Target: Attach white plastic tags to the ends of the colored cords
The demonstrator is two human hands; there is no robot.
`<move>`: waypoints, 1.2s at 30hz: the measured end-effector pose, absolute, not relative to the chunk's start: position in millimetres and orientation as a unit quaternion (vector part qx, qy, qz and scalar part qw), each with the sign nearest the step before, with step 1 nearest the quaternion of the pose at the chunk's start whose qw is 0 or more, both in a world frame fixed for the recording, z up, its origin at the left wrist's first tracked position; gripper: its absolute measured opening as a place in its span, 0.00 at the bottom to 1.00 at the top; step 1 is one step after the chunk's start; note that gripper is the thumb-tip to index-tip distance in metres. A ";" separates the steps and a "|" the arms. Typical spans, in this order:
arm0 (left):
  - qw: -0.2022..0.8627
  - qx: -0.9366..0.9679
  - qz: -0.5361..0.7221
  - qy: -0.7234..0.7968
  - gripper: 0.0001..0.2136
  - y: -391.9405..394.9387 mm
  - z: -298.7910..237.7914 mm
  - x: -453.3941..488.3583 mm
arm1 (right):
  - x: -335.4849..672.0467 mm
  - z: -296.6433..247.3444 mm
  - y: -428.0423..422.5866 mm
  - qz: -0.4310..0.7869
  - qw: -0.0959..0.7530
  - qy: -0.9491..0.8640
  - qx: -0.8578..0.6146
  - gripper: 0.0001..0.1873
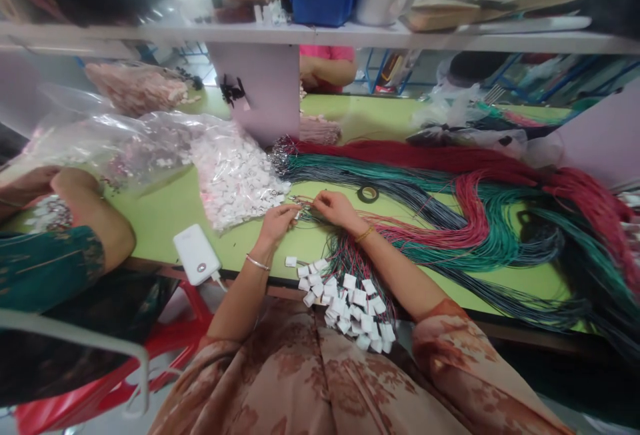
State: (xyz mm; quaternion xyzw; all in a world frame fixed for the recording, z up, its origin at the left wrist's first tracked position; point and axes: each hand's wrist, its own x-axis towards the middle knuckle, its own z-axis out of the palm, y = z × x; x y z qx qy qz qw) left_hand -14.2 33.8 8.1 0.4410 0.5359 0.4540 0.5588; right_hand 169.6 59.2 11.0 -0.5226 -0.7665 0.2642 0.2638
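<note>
My left hand point(278, 218) and my right hand point(334, 208) meet over the green table point(165, 212), both pinched on the ends of thin coloured wires point(306, 204). What else the left fingers hold is too small to tell. Just in front of my wrists, a bundle of wires fitted with white connectors point(345, 305) hangs over the table's near edge toward my lap. A clear bag of white connectors point(235, 175) lies just left of my left hand.
Long red, green and dark wire bundles point(475, 222) sprawl across the right of the table. A tape roll point(368, 194) lies beyond my right hand. A white power bank point(197, 254) sits at the near edge. Another person's arm point(95, 215) rests at left; a shelf point(320, 35) overhangs.
</note>
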 end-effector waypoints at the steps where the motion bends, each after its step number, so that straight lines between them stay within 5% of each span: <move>1: 0.556 0.441 0.445 0.546 0.09 34.8 8.5 -16.2 | 171.9 12.2 62.2 0.230 0.227 -0.777 -0.540 0.11; 7: 0.570 0.448 0.422 0.544 0.10 34.6 9.3 -17.9 | 172.2 8.2 66.7 0.129 0.102 -0.810 -0.563 0.11; 12: 0.597 0.420 0.467 0.499 0.11 35.4 7.0 -13.4 | 181.2 5.5 67.6 0.153 0.202 -0.802 -0.540 0.11; 19: 0.657 0.364 0.515 0.414 0.10 34.1 5.2 -6.8 | 168.7 16.9 66.4 0.353 0.381 -0.719 -0.461 0.12; 36: 0.699 0.332 0.534 0.341 0.10 30.6 8.6 -5.1 | 158.4 24.6 48.9 0.415 0.385 -0.634 -0.527 0.12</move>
